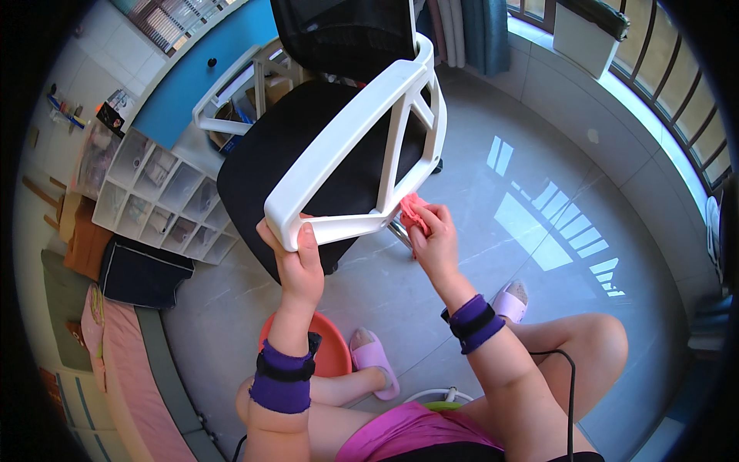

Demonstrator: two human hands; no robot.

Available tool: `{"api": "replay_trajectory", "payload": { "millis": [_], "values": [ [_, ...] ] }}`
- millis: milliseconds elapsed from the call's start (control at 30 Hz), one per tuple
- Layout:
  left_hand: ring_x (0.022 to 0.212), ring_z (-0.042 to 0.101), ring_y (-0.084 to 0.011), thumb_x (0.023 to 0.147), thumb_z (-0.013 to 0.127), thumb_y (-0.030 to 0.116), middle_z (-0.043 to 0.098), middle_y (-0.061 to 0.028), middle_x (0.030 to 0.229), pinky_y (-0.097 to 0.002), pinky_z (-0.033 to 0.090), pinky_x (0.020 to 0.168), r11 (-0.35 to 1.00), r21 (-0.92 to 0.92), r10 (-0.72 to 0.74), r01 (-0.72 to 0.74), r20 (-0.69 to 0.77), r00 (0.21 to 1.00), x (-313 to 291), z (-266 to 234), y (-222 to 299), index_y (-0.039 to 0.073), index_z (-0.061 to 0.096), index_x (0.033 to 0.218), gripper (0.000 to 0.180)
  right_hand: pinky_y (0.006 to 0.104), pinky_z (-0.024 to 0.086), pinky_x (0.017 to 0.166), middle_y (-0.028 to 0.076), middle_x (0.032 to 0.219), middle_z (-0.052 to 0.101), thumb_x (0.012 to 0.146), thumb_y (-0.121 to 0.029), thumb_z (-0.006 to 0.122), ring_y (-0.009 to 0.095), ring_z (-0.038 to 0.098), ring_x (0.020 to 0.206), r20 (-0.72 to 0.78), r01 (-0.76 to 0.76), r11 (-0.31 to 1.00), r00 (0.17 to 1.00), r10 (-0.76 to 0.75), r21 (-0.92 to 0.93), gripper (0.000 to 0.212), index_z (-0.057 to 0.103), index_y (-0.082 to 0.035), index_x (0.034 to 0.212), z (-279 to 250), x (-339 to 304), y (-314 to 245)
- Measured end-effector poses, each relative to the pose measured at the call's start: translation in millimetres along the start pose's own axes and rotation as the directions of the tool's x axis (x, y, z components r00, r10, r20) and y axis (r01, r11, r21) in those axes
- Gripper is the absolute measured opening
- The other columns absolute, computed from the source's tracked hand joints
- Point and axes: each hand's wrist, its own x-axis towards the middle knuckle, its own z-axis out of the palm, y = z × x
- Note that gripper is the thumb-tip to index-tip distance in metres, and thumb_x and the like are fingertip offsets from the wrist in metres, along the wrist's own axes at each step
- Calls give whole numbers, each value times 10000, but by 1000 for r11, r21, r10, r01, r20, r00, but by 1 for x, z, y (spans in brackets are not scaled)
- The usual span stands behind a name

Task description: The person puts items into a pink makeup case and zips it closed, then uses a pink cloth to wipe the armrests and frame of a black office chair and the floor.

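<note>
In front of me stands an office chair with a black seat, a black mesh back and white plastic armrests. My left hand is wrapped round the front lower corner of the nearer armrest. A crumpled pink-red cloth is pinched in my right hand, pressed against the lower rear part of that armrest frame. Behind the seat, the other armrest shows at the far left. Each of my wrists wears a purple and black band.
A red basin sits on the grey tiled floor below my left forearm, beside my pink slipper. Clear drawer boxes and a dark navy bag stand at left, near a bed. A barred window lies at right.
</note>
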Motion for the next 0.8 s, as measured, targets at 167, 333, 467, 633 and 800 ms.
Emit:
{"api": "replay_trajectory", "payload": {
  "millis": [167,333,467,633,800],
  "values": [
    [1044,507,-223,1058,435,253,390,-119,1158,-352,415,941,1000,-19,-18,18,-11,1000,0,3,0,-42,494,1134,310,384,510,933,146,1192,556,767,58,649,338,603,1076,52,63,984,996,-73,166,518,649,-102,1260,25,-16,-13],
    [1047,536,-234,1050,449,214,353,-126,1181,-377,441,933,998,62,6,-9,57,998,-2,-1,-5,-48,393,1306,371,409,487,978,162,1186,622,848,-17,644,348,611,1123,-4,-143,964,989,148,226,467,633,-108,1306,8,-12,3],
    [1089,525,-252,1051,448,227,360,-138,1196,-389,430,958,999,47,-17,15,48,999,-4,-4,-8,-51,384,1313,388,428,451,1014,170,1211,610,847,-66,665,361,592,1151,-13,-63,924,997,73,377,467,603,-56,1310,1,1,-74],
    [1165,485,-294,1054,431,292,369,-163,1249,-406,404,1008,995,-51,-84,83,-16,996,-1,12,-6,-58,347,1337,458,439,425,1028,168,1310,514,771,-47,679,367,520,1180,-19,304,906,950,-313,295,605,560,-53,1364,26,1,-122],
    [1068,507,-240,1058,403,306,378,-139,1170,-379,424,955,988,-49,-142,144,31,989,-1,7,3,-49,361,1280,420,438,409,1063,149,1324,516,773,51,666,378,504,1228,-94,226,963,972,-214,144,562,594,-62,1318,44,-22,-48]
  ]
}}
